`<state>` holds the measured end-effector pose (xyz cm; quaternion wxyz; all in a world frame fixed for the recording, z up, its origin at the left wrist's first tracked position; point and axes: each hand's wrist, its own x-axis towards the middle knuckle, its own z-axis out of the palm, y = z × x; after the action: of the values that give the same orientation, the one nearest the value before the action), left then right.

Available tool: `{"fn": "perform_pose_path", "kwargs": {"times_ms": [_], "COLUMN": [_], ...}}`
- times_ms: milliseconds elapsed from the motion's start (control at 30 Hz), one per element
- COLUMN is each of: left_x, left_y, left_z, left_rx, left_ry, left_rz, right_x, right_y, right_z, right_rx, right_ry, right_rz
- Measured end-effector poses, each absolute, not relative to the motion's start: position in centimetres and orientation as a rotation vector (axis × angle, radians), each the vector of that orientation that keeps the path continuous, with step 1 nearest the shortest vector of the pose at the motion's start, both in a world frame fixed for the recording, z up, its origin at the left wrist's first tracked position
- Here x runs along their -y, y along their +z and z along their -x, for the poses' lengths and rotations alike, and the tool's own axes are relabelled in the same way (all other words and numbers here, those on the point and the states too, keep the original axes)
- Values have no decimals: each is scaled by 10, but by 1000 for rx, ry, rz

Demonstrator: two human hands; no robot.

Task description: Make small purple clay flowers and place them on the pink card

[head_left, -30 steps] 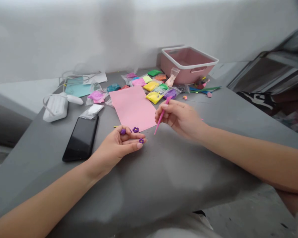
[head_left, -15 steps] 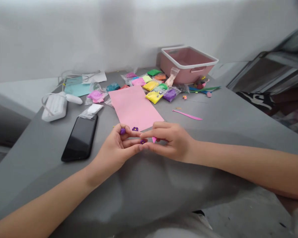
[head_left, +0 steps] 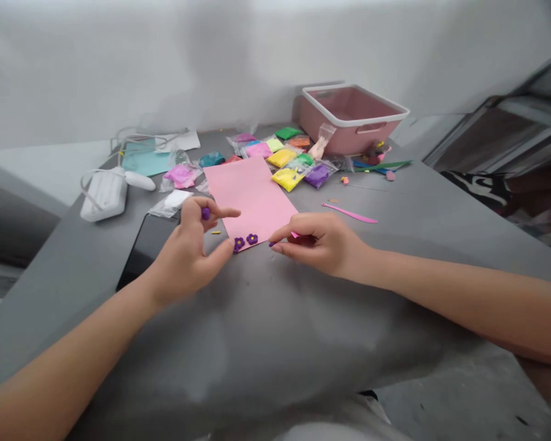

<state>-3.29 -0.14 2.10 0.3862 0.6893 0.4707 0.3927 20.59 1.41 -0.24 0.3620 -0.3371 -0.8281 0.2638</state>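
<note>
Grey tabletop (head_left: 257, 343) is filling the foreground, with two bare forearms reaching across it from the lower left and the right. Just beyond its near stretch, the left hand (head_left: 190, 251) is holding a purple lump (head_left: 205, 213) among its bent fingers, while its thumb and forefinger are standing wide apart. The thumb tip is resting close beside a left purple flower (head_left: 239, 244) with a yellow centre. The right hand (head_left: 319, 245) is pinching a tiny purple piece (head_left: 272, 244) between thumb and forefinger; it is too small and covered to make out its shape. Part of a pink tool (head_left: 295, 234) is showing within the same hand.

Between the hands, a right purple flower (head_left: 252, 239) is lying near the first, both at the near edge of a pink sheet (head_left: 250, 196). A black phone (head_left: 149, 242) is lying partly behind the left hand, and a yellow strip (head_left: 215, 232) is lying beside the sheet. Out to the right, a pink knife-shaped tool (head_left: 349, 213) is lying flat.

Farther back, small bags of coloured material (head_left: 288, 179) are clustering behind the sheet, a white power block (head_left: 103, 199) is sitting at left, and a dusty-pink basket (head_left: 349, 138) is standing before a pale wall (head_left: 119, 73).
</note>
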Motion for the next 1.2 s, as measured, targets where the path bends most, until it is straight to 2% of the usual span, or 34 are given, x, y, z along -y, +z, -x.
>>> {"fn": "perform_pose_path", "kwargs": {"times_ms": [133, 467, 700, 933, 1200], "left_x": [-8, 53, 60, 41, 37], "left_y": [2, -5, -2, -12, -14], "left_z": [48, 23, 17, 23, 22], "left_rx": [-1163, -1346, -1217, -1038, -1034], "left_ry": [729, 566, 646, 552, 522], "left_rz": [-2046, -2331, -2353, -2538, -2489], "right_x": [-23, -19, -6, 0, -1], "right_y": [-5, -8, -9, -16, -18], "right_z": [-209, -220, -224, -225, -220], "right_rx": [2249, 2379, 2382, 2408, 2415], "right_ry": [535, 568, 532, 487, 494], "right_rz": [746, 503, 473, 464, 469]}}
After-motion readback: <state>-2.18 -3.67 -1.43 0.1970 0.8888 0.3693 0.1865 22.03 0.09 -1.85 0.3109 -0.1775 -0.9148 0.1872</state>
